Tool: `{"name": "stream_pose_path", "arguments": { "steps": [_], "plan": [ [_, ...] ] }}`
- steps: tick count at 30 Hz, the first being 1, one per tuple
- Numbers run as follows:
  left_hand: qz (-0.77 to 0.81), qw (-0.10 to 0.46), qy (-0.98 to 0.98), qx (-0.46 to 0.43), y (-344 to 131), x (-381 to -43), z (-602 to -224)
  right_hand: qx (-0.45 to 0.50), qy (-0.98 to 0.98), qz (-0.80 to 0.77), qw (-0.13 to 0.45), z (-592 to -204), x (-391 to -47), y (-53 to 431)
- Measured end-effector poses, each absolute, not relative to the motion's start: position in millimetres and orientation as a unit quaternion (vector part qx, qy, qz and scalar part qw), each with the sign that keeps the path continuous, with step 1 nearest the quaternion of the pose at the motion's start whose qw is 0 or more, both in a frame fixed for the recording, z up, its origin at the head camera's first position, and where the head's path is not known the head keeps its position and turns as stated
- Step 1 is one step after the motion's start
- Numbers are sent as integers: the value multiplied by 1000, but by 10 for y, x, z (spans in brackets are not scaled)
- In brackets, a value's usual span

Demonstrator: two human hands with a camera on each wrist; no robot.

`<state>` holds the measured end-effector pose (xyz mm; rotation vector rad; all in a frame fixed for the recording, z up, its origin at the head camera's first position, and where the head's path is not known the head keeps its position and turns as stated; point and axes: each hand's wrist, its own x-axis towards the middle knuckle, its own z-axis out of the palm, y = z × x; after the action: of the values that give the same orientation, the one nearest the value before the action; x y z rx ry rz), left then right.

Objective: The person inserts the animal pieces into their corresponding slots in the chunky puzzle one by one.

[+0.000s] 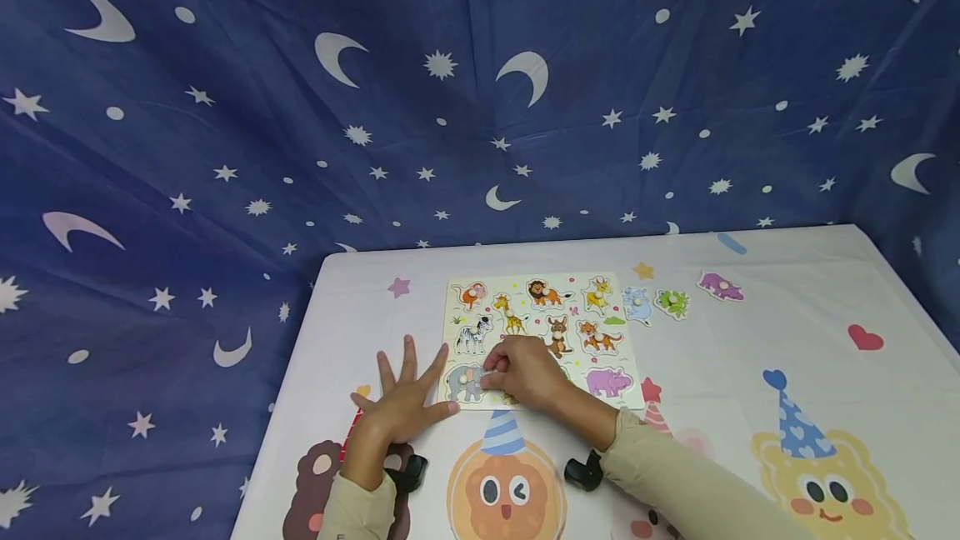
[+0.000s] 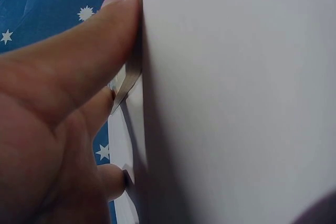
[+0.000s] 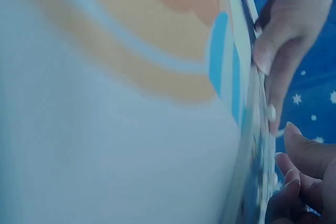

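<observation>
A wooden animal puzzle board (image 1: 532, 282) lies on the table, with knobbed pieces set in it. My left hand (image 1: 405, 411) is spread at the board's lower left corner, its index finger and thumb at the edge; in the left wrist view the thumb (image 2: 89, 51) presses against the edge. Over the bottom row, my right hand (image 1: 528, 373) has its fingers bent beside the elephant piece (image 1: 463, 386). The right wrist view shows a gap between that hand's thumb (image 3: 307, 153) and fingers, with nothing held there. The elephant's knob (image 3: 271, 113) stands near the left hand.
Right of the board lie a blue animal piece (image 1: 637, 305), a green animal piece (image 1: 672, 303) and a purple animal piece (image 1: 721, 286). The white tablecloth (image 1: 787, 307) has printed cartoon figures. A blue curtain (image 1: 450, 148) with moons and stars hangs behind the table.
</observation>
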<state>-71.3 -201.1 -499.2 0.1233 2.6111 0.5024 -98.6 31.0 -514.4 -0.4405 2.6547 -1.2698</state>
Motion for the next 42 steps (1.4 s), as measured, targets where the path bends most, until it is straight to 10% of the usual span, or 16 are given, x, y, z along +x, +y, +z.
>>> {"name": "stream_pose_path", "arguments": {
  "steps": [42],
  "plan": [
    [192,232,953,35,-1995,-718,-5000,8,935,-345,-79,-5033,-1257,2139]
  ]
}}
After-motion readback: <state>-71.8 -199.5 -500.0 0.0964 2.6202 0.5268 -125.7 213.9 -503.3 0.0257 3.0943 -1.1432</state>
